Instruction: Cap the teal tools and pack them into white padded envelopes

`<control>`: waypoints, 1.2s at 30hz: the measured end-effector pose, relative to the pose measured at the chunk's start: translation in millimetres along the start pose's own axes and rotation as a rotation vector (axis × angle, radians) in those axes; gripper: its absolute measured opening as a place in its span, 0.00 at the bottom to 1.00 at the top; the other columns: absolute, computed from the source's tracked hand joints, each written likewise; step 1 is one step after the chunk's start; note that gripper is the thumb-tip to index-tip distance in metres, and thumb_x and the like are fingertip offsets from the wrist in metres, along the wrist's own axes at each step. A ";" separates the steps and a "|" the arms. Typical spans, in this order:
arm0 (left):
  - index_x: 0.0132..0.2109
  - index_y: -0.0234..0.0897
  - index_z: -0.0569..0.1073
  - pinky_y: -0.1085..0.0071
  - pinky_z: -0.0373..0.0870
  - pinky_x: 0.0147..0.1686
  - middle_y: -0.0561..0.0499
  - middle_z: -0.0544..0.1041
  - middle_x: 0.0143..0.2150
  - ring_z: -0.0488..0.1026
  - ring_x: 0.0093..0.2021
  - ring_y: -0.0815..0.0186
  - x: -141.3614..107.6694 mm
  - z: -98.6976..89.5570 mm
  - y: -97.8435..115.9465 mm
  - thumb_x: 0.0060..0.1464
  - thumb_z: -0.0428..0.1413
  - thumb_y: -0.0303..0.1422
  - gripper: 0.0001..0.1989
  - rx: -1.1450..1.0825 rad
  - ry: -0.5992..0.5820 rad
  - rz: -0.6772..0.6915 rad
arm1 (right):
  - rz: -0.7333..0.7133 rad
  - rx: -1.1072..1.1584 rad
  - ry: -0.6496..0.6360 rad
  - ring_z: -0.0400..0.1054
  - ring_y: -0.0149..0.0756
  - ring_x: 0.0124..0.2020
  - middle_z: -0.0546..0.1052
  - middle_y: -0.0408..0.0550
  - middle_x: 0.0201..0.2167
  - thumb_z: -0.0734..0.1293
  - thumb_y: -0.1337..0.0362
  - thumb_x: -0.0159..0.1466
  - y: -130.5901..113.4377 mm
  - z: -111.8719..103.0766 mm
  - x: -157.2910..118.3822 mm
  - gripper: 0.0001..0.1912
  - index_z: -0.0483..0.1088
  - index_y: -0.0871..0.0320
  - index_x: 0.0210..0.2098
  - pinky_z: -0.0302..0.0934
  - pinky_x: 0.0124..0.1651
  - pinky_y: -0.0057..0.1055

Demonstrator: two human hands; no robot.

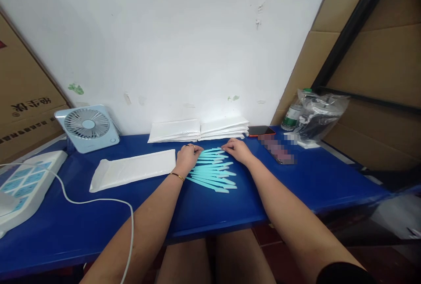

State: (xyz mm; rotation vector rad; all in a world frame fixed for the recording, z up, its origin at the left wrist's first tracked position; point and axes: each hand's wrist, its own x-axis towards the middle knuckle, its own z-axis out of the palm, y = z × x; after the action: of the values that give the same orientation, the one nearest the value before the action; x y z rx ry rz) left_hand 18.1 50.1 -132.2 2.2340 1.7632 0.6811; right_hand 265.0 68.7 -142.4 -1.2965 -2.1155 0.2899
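Observation:
Several thin turquoise sticks with pale tips lie fanned out on the blue table. My left hand is closed at the left end of the topmost sticks, its fingertips pinched on one. At the other end of that same stick, my right hand pinches the pale tip between thumb and fingers. A flat white padded envelope lies to the left of my left hand. Behind my hands, against the wall, are two stacks of white envelopes.
A light blue fan and a white power strip with a trailing cable are at the left. Right of the stacks are a phone, a blurred flat item, a bottle and a clear plastic bag.

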 end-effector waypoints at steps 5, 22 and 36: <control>0.41 0.49 0.77 0.69 0.64 0.44 0.55 0.76 0.43 0.68 0.45 0.61 0.1 -0.4 1.9 0.56 0.49 0.36 0.12 -0.007 -0.009 0.028 | -0.099 0.098 -0.058 0.68 0.31 0.34 0.73 0.45 0.34 0.65 0.65 0.60 -7.0 7.1 3.3 0.10 0.77 0.54 0.39 0.60 0.37 0.27; 0.62 0.44 0.55 0.53 0.53 0.56 0.43 0.55 0.64 0.50 0.63 0.48 -43.9 -41.3 25.1 0.31 0.62 0.53 0.51 0.187 -0.519 0.337 | -0.054 0.037 -0.598 0.36 0.53 0.66 0.43 0.59 0.66 0.71 0.44 0.47 -77.9 -25.8 -51.5 0.58 0.39 0.59 0.66 0.38 0.64 0.48; 0.40 0.33 0.70 0.64 0.67 0.41 0.41 0.74 0.40 0.72 0.41 0.55 -113.7 -19.7 66.6 0.45 0.54 0.33 0.13 0.297 -0.280 0.354 | -0.175 -0.387 -0.432 0.66 0.41 0.39 0.72 0.55 0.38 0.64 0.68 0.53 -133.1 -16.4 -99.3 0.15 0.66 0.63 0.41 0.59 0.40 0.33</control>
State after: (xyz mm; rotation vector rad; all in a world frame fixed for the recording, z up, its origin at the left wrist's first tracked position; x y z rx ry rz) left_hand 46.0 -78.5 -111.1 2.7174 1.4249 0.1505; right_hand 210.4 -84.3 -104.3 -1.3349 -2.7394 0.0895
